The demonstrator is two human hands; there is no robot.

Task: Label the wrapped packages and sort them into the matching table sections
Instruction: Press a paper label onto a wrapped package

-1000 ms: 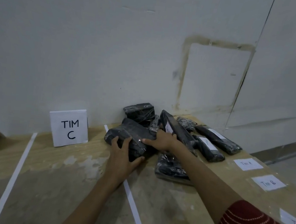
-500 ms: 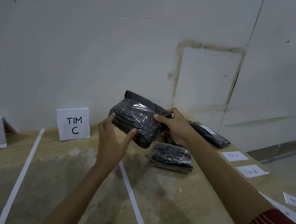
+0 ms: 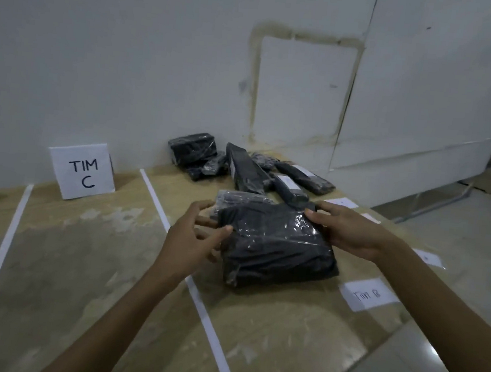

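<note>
Plastic film covers the dark wrapped package (image 3: 277, 244) lying on the table (image 3: 85, 275) between your hands, just right of the white tape line (image 3: 197, 295) that runs under your left wrist. Your right hand (image 3: 350, 235) grips its far right corner, thumb on top and fingers curled over the edge. Your left hand (image 3: 194, 239) is half open at the near left edge, thumb touching the wrap, fingers spread and not closed on it. Judging by the rounded corners and wrinkled film, the bundle is probably soft, light and a little slick, so take it by two opposite edges and press into the bulk, not the film alone. Its flat top gives you room for a label. Beside your right forearm lies the slip reading "TIM B" (image 3: 368, 296); more blank-looking slips lie beyond your right hand, too blurred to read. Ahead of both hands sits the pile of other packages (image 3: 240, 167), some already labelled, and left of your left hand stands the TIM C sign (image 3: 83, 174).
</note>
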